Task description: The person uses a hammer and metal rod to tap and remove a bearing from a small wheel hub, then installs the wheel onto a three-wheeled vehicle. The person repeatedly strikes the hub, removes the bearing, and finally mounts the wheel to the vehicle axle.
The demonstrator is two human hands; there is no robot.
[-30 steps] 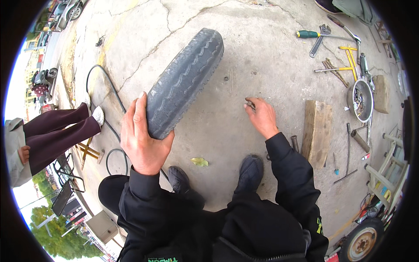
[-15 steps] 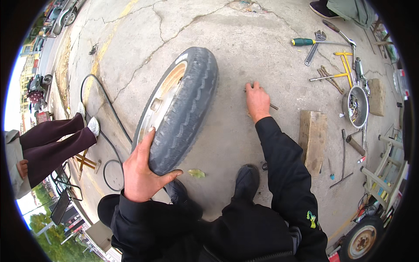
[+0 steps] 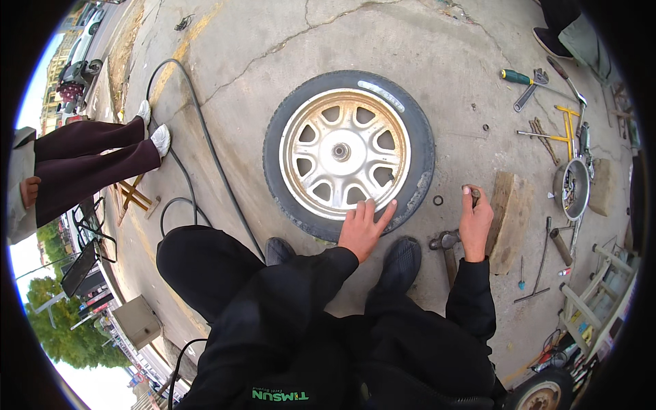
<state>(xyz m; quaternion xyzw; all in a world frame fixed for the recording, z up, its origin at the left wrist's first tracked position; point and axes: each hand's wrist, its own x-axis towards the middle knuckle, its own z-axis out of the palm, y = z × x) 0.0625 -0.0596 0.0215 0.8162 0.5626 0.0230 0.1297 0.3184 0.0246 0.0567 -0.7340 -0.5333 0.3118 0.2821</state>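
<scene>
A wheel with a black tyre [image 3: 280, 184] and a pale, rust-stained rim [image 3: 328, 160] lies flat on the concrete in front of me, its hub hole facing up. My left hand [image 3: 362, 232] rests on the near edge of the rim and tyre, fingers spread. My right hand [image 3: 476, 225], right of the wheel, is closed round a short metal rod [image 3: 475, 197], whose end shows at the fingertips. Just left of that hand lies a hammer [image 3: 447, 240], its handle pointing toward me. A small dark ring [image 3: 438, 200] sits between the wheel and my right hand.
Wooden blocks [image 3: 504, 222], a metal bowl of small parts [image 3: 572, 188], an adjustable wrench [image 3: 526, 97] and a screwdriver [image 3: 514, 76] lie to the right. A black hose [image 3: 205, 147] curves on the left, near a standing person's shoes [image 3: 160, 140]. Another person's shoe [image 3: 552, 42] is far right.
The wheel has gone from standing tilted on its tread to lying flat, rim up. My left hand has shifted right along it. My right hand has come nearer and right, still holding the rod.
</scene>
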